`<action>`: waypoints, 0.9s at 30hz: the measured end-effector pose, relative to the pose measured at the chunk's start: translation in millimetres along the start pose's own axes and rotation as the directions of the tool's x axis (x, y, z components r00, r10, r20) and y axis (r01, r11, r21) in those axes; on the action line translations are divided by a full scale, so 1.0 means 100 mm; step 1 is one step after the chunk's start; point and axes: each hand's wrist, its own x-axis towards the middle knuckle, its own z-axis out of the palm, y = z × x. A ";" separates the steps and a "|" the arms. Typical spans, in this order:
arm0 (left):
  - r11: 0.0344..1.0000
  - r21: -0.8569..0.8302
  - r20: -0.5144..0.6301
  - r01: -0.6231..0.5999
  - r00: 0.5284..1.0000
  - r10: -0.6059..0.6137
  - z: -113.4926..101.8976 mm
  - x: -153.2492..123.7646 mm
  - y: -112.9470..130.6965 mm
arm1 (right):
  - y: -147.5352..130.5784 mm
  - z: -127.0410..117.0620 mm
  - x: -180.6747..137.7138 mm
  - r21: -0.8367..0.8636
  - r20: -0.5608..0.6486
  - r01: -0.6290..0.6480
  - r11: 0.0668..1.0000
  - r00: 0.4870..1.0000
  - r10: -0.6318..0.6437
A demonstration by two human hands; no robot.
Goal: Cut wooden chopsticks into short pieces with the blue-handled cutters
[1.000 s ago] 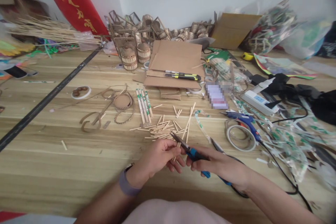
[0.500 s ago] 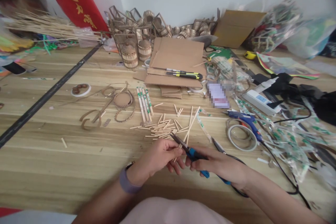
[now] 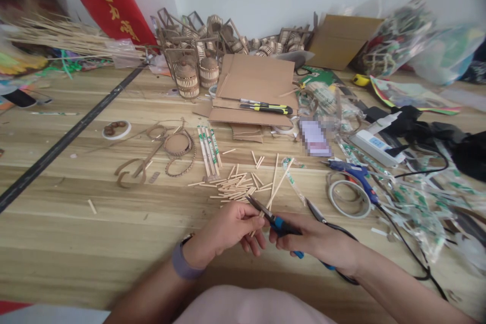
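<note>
Nearest me, L hand [image 3: 228, 228] is pinched on a thin bamboo stick [image 3: 280, 183] that slants up-right over the table [image 3: 76, 223]. R hand [image 3: 315, 240] is clenched round blue-handled cutters [image 3: 275, 220], blades at the stick by L fingertips; can't tell if they bite. Just beyond I see a pile of cut stick bits [image 3: 235, 187]. Right of it are a tape roll [image 3: 349, 197] and glue gun [image 3: 353, 172]. Farther back there's cardboard [image 3: 258, 81] w/ a utility knife [image 3: 268, 108].
</note>
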 end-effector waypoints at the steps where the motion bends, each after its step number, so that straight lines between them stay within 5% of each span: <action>1: 1.000 0.001 0.003 -0.004 1.000 0.004 0.00 0.00 0.00 | 0.01 0.01 0.01 -0.005 0.000 0.002 1.000 1.000 -0.002; 15: 0.999 0.030 0.001 -0.012 1.000 0.012 -0.01 0.03 -0.02 | 0.10 0.06 0.06 -0.174 -0.073 0.190 0.966 0.976 -0.205; 27: 1.000 0.010 -0.046 -0.024 0.999 0.025 0.04 -0.01 0.05 | 0.07 0.04 0.01 0.176 -0.030 -0.014 0.984 0.999 0.019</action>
